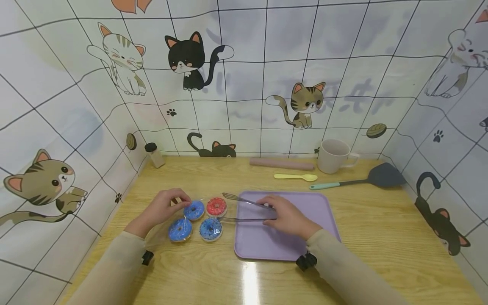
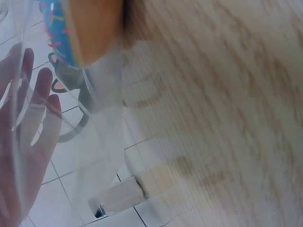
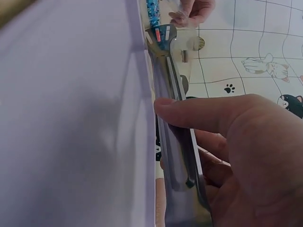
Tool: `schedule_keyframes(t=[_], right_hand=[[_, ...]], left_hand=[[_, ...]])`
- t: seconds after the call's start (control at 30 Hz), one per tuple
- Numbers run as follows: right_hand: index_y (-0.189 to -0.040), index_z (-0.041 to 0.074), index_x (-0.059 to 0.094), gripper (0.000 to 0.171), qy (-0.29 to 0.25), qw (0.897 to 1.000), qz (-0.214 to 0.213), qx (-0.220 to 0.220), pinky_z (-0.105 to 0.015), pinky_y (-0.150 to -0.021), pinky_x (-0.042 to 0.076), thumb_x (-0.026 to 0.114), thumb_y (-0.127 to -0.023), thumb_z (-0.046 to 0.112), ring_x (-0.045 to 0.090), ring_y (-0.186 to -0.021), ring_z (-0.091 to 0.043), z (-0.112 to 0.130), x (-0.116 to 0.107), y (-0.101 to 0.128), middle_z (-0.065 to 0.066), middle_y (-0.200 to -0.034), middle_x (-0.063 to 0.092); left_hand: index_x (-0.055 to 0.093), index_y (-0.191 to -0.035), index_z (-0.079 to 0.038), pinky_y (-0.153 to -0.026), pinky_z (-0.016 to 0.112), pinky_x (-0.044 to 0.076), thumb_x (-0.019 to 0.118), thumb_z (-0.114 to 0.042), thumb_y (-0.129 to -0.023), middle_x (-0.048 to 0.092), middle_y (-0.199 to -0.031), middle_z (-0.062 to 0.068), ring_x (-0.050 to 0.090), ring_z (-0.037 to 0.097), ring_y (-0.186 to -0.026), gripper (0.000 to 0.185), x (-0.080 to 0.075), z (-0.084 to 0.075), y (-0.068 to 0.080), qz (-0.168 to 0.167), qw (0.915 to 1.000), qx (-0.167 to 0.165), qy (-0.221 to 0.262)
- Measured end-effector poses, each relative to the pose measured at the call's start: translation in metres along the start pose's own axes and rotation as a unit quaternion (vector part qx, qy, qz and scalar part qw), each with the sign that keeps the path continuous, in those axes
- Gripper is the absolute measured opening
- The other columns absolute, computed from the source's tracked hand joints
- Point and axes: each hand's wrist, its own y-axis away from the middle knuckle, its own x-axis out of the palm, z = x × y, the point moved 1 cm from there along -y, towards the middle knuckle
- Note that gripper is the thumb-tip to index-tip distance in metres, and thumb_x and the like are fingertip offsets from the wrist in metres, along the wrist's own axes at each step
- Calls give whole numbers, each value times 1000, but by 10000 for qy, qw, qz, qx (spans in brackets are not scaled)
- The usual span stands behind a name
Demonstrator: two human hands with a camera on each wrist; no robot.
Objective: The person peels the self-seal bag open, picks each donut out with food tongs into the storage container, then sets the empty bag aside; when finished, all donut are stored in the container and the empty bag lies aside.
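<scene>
My right hand (image 1: 288, 215) holds metal tongs (image 1: 248, 220) above the lavender tray (image 1: 263, 249), thumb on one arm and fingers on the other. The tongs' arms are spread; one tip overlaps a dark blue donut (image 1: 211, 229), the other points past a red donut (image 1: 216, 206). My left hand (image 1: 163, 208) pinches the edge of a clear plastic bag (image 2: 102, 127) beside a blue donut (image 1: 194, 210). Another blue donut (image 1: 180, 230) lies nearer me. In the left wrist view, the fingers (image 2: 40, 109) show through the film.
At the back left stands a shaker (image 1: 155, 155) with a black lid. Along the back lie a pink rolling pin (image 1: 281, 164) and a yellow spoon (image 1: 295, 177). A mug (image 1: 334, 156) and a dark spatula (image 1: 385, 176) are at the right. Cat-printed sheeting surrounds the wooden table (image 1: 198, 271).
</scene>
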Motion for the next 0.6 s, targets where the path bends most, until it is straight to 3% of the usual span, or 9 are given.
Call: schedule_keyframes(t=[0.2,0.6], right_hand=[[-131,14,66,55,-208,9995,-29,225,-45,-95,52,89,-80,15,63,-110,-22,3,-3,-2,-2,-124,70],[-128,11,69,47,68,9999,-36,-130,-45,-99,54,85,-84,12,66,-111,-23,1,3,-6,-4,-124,71]], left_hand=[[77,-99,-18,-77,28,54,76,-16,-95,74,-96,-11,65,6,-89,4,0,1,0,37,10000,-50,9],[77,-98,-23,-77,28,54,76,-15,-95,74,-97,-11,65,6,-90,8,1,2,1,53,9999,-141,45]])
